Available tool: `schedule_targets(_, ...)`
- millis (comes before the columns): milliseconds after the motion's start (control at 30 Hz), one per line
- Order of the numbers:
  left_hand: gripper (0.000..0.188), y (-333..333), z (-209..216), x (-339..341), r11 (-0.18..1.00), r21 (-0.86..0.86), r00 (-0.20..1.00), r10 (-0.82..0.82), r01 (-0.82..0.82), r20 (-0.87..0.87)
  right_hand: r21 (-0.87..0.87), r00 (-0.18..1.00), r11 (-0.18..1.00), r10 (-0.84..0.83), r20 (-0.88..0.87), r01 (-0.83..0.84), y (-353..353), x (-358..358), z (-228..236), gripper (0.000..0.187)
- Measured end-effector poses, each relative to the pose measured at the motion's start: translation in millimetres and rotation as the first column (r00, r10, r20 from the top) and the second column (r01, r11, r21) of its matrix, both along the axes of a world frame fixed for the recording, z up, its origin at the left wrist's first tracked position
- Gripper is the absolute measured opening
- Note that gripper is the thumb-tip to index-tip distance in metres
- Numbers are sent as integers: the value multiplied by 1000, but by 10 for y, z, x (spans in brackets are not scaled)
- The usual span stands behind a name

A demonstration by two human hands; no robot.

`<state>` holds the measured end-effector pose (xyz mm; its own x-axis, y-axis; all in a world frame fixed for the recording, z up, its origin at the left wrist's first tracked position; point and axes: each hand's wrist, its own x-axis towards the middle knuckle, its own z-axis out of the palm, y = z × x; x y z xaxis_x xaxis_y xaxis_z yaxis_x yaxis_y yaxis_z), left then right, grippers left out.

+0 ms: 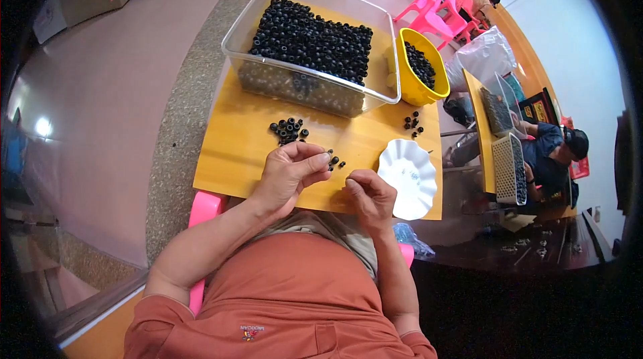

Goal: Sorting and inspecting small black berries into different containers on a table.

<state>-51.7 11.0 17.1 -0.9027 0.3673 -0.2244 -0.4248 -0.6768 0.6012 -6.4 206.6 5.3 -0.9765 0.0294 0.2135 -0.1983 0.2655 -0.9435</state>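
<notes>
My left hand [289, 175] is closed in a pinch above the yellow table, with a small black round piece at its thumb and fingertip. Close by, my right hand [372, 199] also has its fingers pinched together; whatever they hold is too small to make out. A few loose black pieces [333, 161] lie by the left fingertips. Just beyond that hand sits a small pile of black round pieces with holes [288, 130]. To the right of my right hand stands a white scalloped dish [420, 188] with tiny shiny bits in it.
A large clear plastic bin [315, 67] full of black pieces takes up the table's far side. Beside it is a yellow tub [416, 94] of similar pieces, with several more [411, 124] in front. At the right, another person [552, 158] sits at a table with baskets. Pink chairs [435, 7] stand behind.
</notes>
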Motion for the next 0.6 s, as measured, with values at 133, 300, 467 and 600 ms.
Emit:
schedule_targets(133, 9, 10, 1, 8, 1000, 10, 1000, 0, 0, 4, -46, 998, 999, 13, -55, -16, 49, -23, -67, 9)
schedule_targets(300, 9, 0, -8, 15, 1000, 8, 1000, -11, 11, 2, -250, 979, 965, -29, 204, 80, 22, 22, 14, 12)
schedule_targets(467, 9, 18, -3, 26, 1000, -4, 1000, -20, 20, -10, -375, 967, 922, -2, 254, 100, 41, 11, 35, 15)
schedule_targets(600, 9, 28, 10, 39, 1000, -1, 1000, -28, 28, -6, -523, 952, 841, 36, 305, 136, 37, 15, 64, 17)
